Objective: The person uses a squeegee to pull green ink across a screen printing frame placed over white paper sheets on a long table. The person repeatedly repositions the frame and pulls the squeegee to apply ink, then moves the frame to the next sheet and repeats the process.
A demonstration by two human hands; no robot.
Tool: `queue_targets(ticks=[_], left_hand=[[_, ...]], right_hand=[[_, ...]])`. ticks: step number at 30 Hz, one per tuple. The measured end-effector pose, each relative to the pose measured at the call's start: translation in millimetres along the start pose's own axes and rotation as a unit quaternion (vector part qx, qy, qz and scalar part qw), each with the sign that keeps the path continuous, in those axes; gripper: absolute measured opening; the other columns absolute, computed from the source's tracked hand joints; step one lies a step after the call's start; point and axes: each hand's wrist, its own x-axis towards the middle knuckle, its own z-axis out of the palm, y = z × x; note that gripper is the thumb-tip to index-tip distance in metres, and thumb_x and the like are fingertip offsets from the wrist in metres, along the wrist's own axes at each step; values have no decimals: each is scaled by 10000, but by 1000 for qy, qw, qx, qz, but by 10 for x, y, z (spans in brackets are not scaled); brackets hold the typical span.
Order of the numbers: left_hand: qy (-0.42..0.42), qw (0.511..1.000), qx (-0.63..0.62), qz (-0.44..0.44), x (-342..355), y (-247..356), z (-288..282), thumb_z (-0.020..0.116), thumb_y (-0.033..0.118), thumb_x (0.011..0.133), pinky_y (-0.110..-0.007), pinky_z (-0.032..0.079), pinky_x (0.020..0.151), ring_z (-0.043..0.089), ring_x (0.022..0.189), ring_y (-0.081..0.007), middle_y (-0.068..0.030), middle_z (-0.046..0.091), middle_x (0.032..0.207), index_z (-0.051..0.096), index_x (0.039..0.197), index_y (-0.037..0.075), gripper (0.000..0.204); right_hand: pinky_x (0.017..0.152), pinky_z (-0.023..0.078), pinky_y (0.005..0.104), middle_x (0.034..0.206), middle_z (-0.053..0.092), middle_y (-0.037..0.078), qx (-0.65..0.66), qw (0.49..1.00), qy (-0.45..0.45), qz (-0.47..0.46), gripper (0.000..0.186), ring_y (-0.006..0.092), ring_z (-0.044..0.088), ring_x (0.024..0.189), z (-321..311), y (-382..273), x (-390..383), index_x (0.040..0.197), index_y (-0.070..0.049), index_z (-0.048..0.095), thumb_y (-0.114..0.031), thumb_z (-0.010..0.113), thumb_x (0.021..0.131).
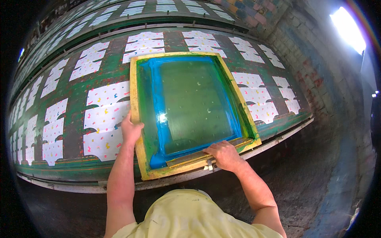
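A wooden printing screen frame (135, 79) with a yellow-green rim and blue-edged mesh lies flat on the long green table (75, 131). My left hand (130, 130) grips the frame's left rail. My right hand (224, 154) rests on the wooden squeegee (190, 157) that lies along the frame's near edge, with a pool of blue ink (158, 160) at its left end. White cut fabric pieces (104, 119) with small coloured prints lie in rows on the table beside and under the frame.
More rows of white fabric pieces (254, 93) run along this table and a second table (119, 12) behind it. A brick wall (313, 59) stands at the right. A dark floor (317, 182) lies below the table's metal edge rail (278, 137).
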Motion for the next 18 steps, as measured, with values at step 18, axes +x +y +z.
queue_targets(ticks=[18], left_hand=[[51, 968, 239, 59, 5, -266, 42, 905, 68, 776, -549, 458, 1207, 578, 1379, -463, -266, 662, 1411, 574, 1581, -13, 874]], right_hand=[[975, 601, 492, 1245, 803, 84, 32, 999, 25, 27, 567, 343, 779, 1099, 76, -123, 53, 1282, -129, 823, -32, 773, 726]])
